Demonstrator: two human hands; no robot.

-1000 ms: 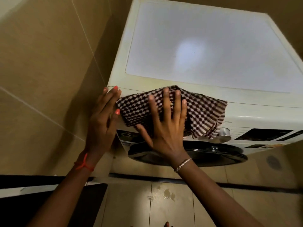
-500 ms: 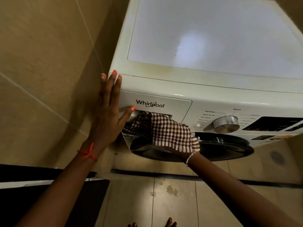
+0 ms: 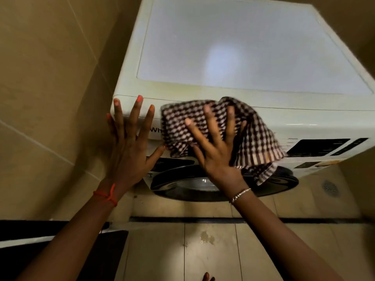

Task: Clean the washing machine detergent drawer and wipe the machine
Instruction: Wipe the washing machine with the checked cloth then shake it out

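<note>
A white front-loading washing machine (image 3: 243, 57) stands against a tiled wall. My right hand (image 3: 215, 151) presses a brown-and-white checked cloth (image 3: 257, 142) flat against the upper front panel, over the closed detergent drawer (image 3: 156, 131), fingers spread. The cloth hides most of the drawer front and the dial. My left hand (image 3: 129, 147) lies flat with fingers apart on the machine's front left corner, holding nothing. The dark round door (image 3: 182, 179) shows below both hands.
A beige tiled wall (image 3: 50, 98) runs close along the machine's left side. The dark display panel (image 3: 316, 147) sits at the right of the front. A wet patch (image 3: 206, 239) marks the floor tiles, with a floor drain (image 3: 329, 187) at right.
My right hand has swept the cloth up from under the drawer onto the upper front panel, covering the logo and dial. My left hand has opened wider on the corner.
</note>
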